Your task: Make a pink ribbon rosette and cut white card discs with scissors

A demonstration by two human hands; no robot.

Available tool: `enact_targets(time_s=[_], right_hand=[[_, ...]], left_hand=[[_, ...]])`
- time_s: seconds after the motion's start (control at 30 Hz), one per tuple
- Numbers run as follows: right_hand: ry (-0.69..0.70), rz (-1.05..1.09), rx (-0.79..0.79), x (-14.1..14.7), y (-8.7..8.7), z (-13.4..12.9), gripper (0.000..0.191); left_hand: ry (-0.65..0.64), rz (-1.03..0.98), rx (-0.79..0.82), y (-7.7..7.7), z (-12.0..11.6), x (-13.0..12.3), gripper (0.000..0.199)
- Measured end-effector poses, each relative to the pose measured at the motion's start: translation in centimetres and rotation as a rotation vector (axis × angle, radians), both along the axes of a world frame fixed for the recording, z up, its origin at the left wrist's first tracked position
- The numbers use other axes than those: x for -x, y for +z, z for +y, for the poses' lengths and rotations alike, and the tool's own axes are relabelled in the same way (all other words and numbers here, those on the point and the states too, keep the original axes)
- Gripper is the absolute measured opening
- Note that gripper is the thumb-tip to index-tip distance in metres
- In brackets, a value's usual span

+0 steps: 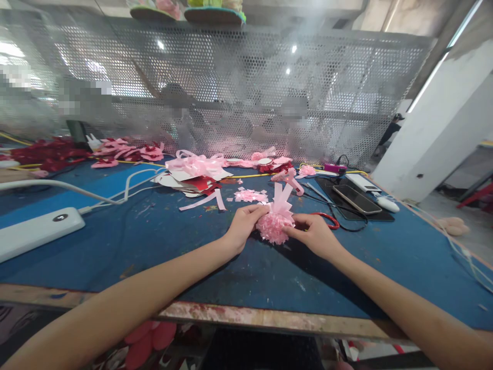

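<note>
A fluffy pink pom-pom flower (272,227) topped with pale pink ribbon loops (282,201) sits just above the blue table top (162,241). My left hand (243,224) pinches its left side near the ribbon base. My right hand (314,234) grips its right side from below. Both hands hold the same piece between them. Red-handled scissors (330,220) lie on the table right behind my right hand.
Pink ribbon bows (194,164), white card cut-outs and red scraps (200,184) lie behind. A pink glue gun (289,180), two phones (356,198), a white power strip (36,231) with cables, and a perforated metal screen (231,92) ring the work area.
</note>
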State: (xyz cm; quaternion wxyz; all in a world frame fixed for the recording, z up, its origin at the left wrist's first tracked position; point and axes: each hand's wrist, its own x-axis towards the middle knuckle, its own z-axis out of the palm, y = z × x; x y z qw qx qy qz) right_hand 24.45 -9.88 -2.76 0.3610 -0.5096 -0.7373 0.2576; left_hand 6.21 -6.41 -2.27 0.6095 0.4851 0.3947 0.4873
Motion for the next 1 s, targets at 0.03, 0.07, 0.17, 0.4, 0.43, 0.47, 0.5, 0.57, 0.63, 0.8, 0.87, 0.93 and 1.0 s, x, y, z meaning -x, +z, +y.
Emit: enact_targets(time_s=[0.03, 0.07, 0.17, 0.4, 0.43, 0.47, 0.5, 0.57, 0.63, 0.8, 0.87, 0.93, 1.0], right_hand=[[0.005, -0.001, -0.003, -0.01, 0.01, 0.0, 0.029], [0.011, 0.001, -0.005, -0.01, 0.03, -0.01, 0.029], [0.025, 0.035, -0.001, 0.02, 0.04, -0.05, 0.03], [0.025, 0.058, 0.023, -0.03, -0.08, 0.08, 0.028], [0.022, 0.054, 0.021, -0.06, -0.1, 0.12, 0.028], [0.018, 0.052, 0.021, -0.09, -0.12, 0.16, 0.028], [0.017, 0.053, 0.023, -0.11, -0.14, 0.19, 0.029], [0.016, 0.058, 0.028, -0.13, -0.16, 0.22, 0.029], [0.014, 0.063, 0.031, -0.12, -0.17, 0.23, 0.029], [0.021, 0.082, 0.045, -0.12, -0.25, 0.26, 0.029], [0.026, 0.09, 0.047, -0.14, -0.28, 0.29, 0.028], [0.023, 0.091, 0.048, -0.16, -0.29, 0.31, 0.028], [0.022, 0.091, 0.052, -0.2, -0.27, 0.32, 0.028]], left_hand=[[0.007, 0.008, -0.012, 0.0, 0.04, 0.03, 0.029], [0.014, 0.016, -0.024, 0.0, 0.09, 0.06, 0.028], [0.021, 0.037, -0.06, -0.08, 0.25, 0.17, 0.027], [-0.03, 0.031, -0.085, -0.27, 0.26, 0.12, 0.028], [-0.03, 0.028, -0.075, -0.26, 0.23, 0.09, 0.028], [-0.028, 0.023, -0.064, -0.25, 0.19, 0.07, 0.028], [-0.027, 0.016, -0.053, -0.24, 0.16, 0.06, 0.028], [-0.025, 0.007, -0.036, -0.21, 0.11, 0.04, 0.028], [-0.025, 0.003, -0.026, -0.21, 0.09, 0.03, 0.029], [-0.029, 0.004, -0.022, -0.26, 0.06, 0.01, 0.031], [-0.035, 0.001, -0.025, -0.22, 0.02, 0.0, 0.031], [-0.043, 0.005, -0.029, -0.14, -0.05, 0.01, 0.031], [-0.057, 0.025, -0.041, -0.03, -0.15, 0.03, 0.029]])
